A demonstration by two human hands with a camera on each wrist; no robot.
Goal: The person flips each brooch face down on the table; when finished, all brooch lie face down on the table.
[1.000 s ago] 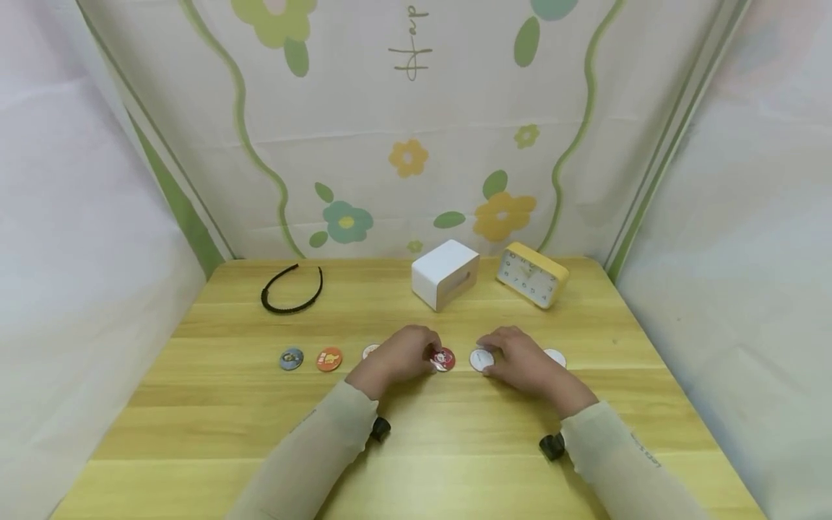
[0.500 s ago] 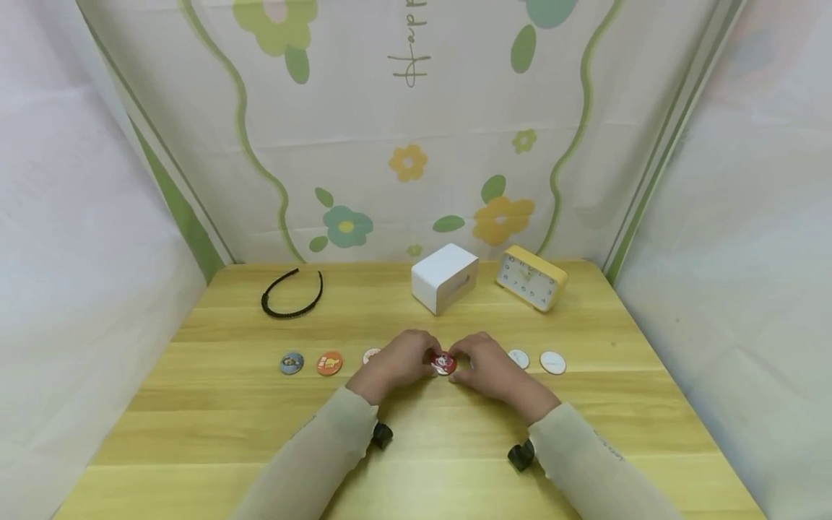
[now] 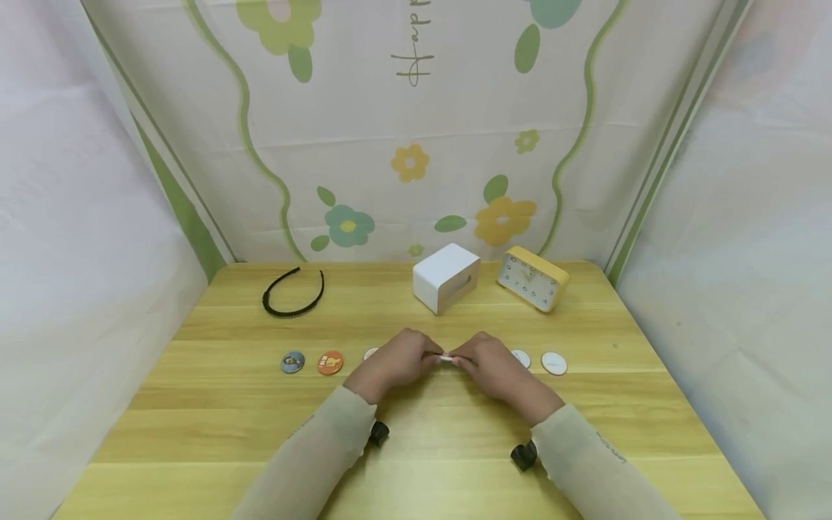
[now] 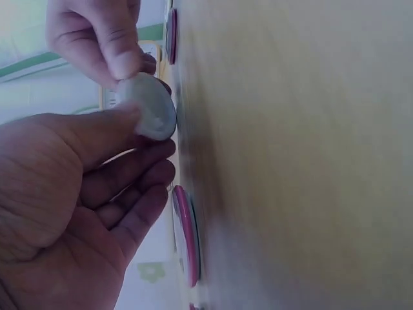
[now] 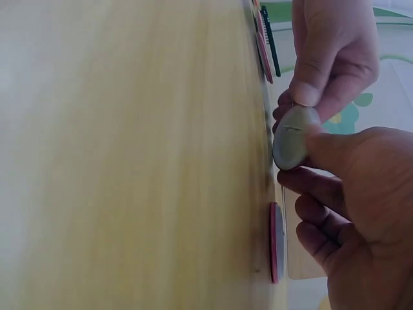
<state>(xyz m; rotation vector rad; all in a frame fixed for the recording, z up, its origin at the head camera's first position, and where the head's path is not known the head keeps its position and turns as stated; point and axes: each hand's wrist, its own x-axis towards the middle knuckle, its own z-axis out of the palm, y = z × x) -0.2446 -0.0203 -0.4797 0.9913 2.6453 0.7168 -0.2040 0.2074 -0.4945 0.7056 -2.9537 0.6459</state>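
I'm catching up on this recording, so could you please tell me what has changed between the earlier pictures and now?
The right hand came away from a white badge and moved left to the red badge, which it now pinches along with the left hand. That badge was face up; now it is tilted up, its grey back toward the wrist cameras. The headband, box, clock and orange badge stayed put.

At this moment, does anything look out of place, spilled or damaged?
Nothing looks spilled or damaged. The yellow clock and white box stand askew on the table, turned from its back edge; the held badge is tilted, while other badges lie flat.
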